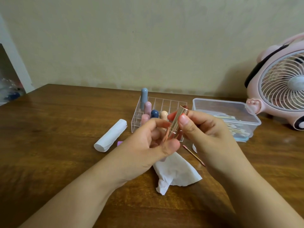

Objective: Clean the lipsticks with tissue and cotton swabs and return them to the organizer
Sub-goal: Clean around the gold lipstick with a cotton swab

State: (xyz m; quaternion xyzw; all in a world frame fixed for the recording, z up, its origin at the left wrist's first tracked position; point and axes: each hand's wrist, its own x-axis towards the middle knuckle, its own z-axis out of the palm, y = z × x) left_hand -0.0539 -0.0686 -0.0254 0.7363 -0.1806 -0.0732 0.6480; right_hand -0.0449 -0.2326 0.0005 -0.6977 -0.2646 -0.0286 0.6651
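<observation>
A rose-gold lipstick (176, 123) is held tilted above the wooden table (65, 129), in front of the clear organizer (166, 102), its open top pointed up and away. No brand, label or writing can be read on it or on anything else in view. Its upper tube is pinched between the thumb and curled fingers of the right hand (202, 129), while its lower end is gripped by the left hand (153, 142), whose thumb is pressed against the base and whose fingers are bent around it. Below the hands a crumpled tissue (177, 175) is spread on the table, and a used cotton swab (194, 155) with a pink tip is laid just beside it. In the organizer's left compartments, capped lipsticks (148, 107) in grey-blue, pink, navy and peach are stood upright. A white tissue roll (110, 135) is laid to the left of the organizer, and a clear box of cotton swabs (230, 112) is placed to its right. A pink fan (279, 83) is set at the far right.
</observation>
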